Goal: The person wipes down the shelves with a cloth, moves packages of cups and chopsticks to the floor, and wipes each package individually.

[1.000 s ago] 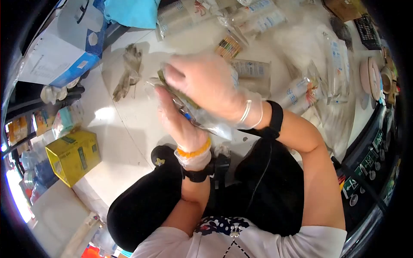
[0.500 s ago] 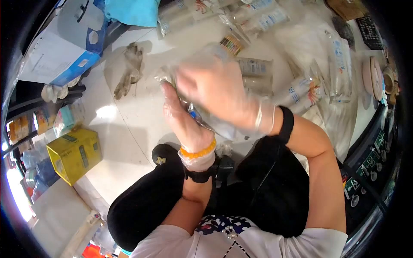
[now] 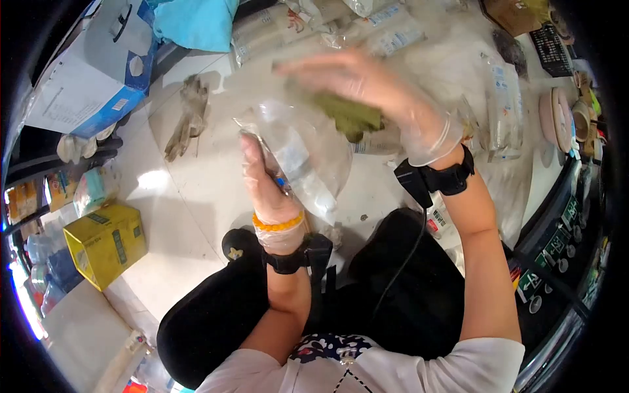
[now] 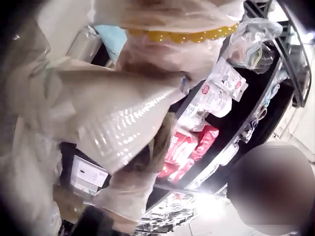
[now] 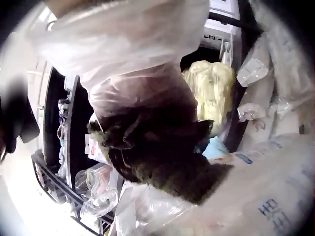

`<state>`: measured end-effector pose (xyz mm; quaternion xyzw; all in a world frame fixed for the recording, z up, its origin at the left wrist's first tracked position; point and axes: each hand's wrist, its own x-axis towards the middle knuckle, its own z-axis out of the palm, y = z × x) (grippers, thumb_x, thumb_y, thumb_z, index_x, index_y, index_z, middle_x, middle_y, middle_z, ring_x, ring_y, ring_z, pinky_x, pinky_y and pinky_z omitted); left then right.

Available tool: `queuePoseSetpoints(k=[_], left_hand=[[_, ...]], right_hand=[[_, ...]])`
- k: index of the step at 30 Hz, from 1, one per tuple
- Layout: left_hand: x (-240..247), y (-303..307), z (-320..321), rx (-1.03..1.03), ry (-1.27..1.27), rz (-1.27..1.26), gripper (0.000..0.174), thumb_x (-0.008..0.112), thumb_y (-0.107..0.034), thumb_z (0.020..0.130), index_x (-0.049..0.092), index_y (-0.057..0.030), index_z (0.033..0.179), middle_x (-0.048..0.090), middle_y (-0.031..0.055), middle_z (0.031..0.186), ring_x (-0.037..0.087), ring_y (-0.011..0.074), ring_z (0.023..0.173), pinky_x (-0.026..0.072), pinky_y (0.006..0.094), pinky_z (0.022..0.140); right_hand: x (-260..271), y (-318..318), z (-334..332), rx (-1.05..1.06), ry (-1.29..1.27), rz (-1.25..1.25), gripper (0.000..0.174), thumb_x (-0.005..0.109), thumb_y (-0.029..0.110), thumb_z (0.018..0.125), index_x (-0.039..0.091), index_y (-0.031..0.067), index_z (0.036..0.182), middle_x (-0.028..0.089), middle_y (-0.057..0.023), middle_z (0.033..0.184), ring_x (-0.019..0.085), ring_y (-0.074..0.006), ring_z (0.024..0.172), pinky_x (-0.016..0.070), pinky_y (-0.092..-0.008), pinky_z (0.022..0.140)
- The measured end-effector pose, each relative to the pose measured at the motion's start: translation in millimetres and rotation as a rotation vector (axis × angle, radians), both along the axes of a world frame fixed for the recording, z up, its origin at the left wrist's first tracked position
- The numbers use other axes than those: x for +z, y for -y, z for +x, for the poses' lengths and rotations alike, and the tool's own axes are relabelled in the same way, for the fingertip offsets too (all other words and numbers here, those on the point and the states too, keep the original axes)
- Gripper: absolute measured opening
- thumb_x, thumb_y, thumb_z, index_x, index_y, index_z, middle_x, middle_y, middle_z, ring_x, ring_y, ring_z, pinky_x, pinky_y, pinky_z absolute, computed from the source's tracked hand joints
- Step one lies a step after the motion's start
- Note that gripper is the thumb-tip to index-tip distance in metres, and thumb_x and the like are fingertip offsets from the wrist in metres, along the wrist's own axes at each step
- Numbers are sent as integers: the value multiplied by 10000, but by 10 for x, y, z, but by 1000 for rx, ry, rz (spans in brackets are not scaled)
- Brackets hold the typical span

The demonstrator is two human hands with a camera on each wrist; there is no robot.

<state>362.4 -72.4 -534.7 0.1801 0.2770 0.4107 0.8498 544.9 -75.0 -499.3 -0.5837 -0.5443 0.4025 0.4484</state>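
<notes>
My left hand (image 3: 265,187), in a clear plastic glove with a yellow beaded band at the wrist, grips a clear plastic package (image 3: 298,167) that stands tilted along the palm. The package's ribbed, shiny side (image 4: 118,128) shows in the left wrist view. To the upper right, my gloved right hand (image 3: 377,82) is blurred, its fingers stretched to the left. It holds an olive-green cloth (image 3: 350,114) under the palm, apart from the package. The cloth (image 5: 162,152) hangs dark and bunched below that hand in the right wrist view. The left fingertips are hidden.
Several clear packages with blue print (image 3: 396,39) lie on the floor ahead and to the right. Brownish-grey gloves (image 3: 188,118) lie at the left. A white-and-blue carton (image 3: 88,72) and a yellow box (image 3: 108,245) stand further left. Shelving (image 3: 563,262) flanks the right side.
My right hand was moving close against the package with the cloth; it has now lifted away up and to the right, exposing the package. The left hand stays near its place, still gripping it.
</notes>
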Motion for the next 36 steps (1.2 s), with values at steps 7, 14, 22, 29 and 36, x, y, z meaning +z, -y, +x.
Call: queuePoseSetpoints(k=[7,14,22,29,36], left_hand=[[70,-79,-200,10,-435,182,450,509,-367,907,475,-18,1190,575,85,1083,575,184,930,481,324,803],[283,-227,-111,88,-761,383,293,521,-287,918,574,-12,1007,618,54,885,595,124,788,467,219,684],[-174,47,12,420,-510,508,441,378,-397,949,454,-23,1171,515,76,1081,505,156,932,416,293,789],[-108,39,58,306,-108,194,462,369,-368,963,403,-30,1277,518,106,1175,531,185,1011,448,335,864],[114,-45,224,333,-38,-97,373,423,-355,953,541,-13,1043,601,67,942,577,162,812,480,298,697]], right_hand=[[-26,-7,-96,135,215,-53,382,593,361,833,629,23,1006,646,-169,876,616,-278,793,467,-342,732],[-67,43,-341,-56,250,62,320,596,297,841,598,-7,941,628,-168,804,619,-275,739,480,-357,670],[69,340,-984,-193,593,390,182,661,215,762,560,65,739,543,-62,603,569,-227,521,468,-289,533],[-78,171,-992,-313,708,391,159,639,173,709,510,119,632,489,-37,504,529,-227,466,444,-358,496],[-96,34,-805,-308,671,240,181,616,156,713,475,107,612,483,-48,532,529,-221,479,435,-389,502]])
